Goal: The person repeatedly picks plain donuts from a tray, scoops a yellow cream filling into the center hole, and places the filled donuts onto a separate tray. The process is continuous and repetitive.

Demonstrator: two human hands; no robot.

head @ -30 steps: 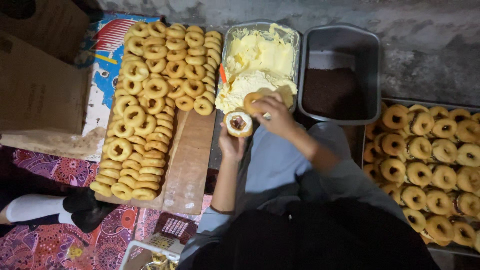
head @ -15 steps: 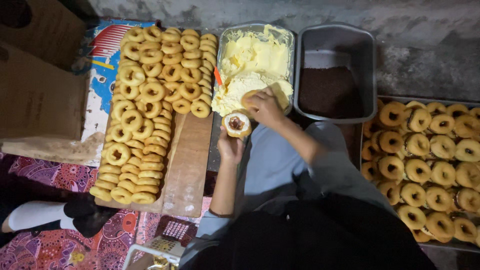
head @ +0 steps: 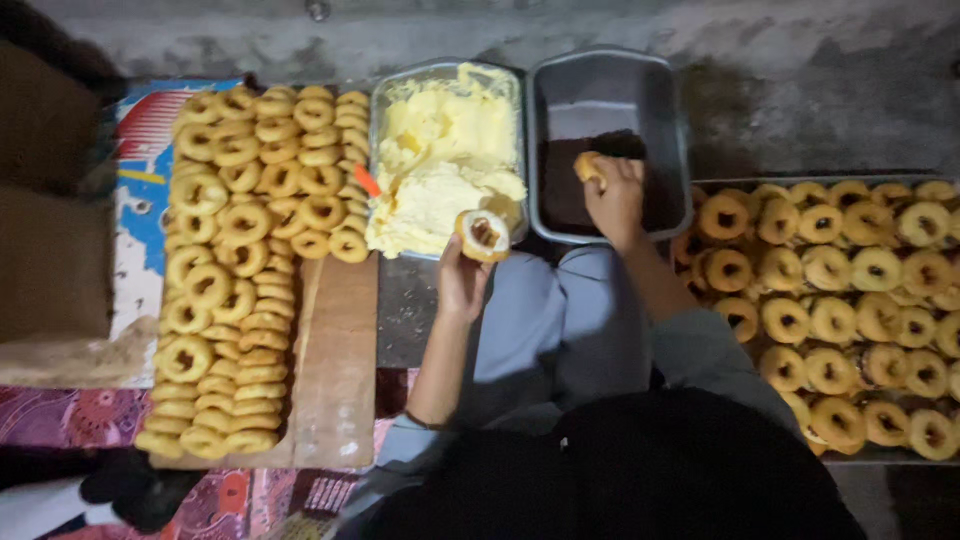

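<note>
My left hand (head: 462,278) holds a donut half (head: 484,235) with a dark filled centre, just in front of the tray of pale yellow cream (head: 440,160). My right hand (head: 617,200) grips the other donut piece (head: 588,166) and presses it into the grey tub of dark brown sprinkles (head: 600,195). An orange spreader handle (head: 367,181) sticks out of the cream at its left edge.
A wooden board (head: 340,350) on the left carries several rows of ring donuts (head: 240,240). A tray of plain donuts (head: 850,290) lies at the right. Cardboard boxes (head: 50,250) stand far left, a concrete wall (head: 780,40) behind.
My right hand has moved from the cream tray rightwards into the sprinkle tub with its donut piece. My left hand stays in place with its donut half.
</note>
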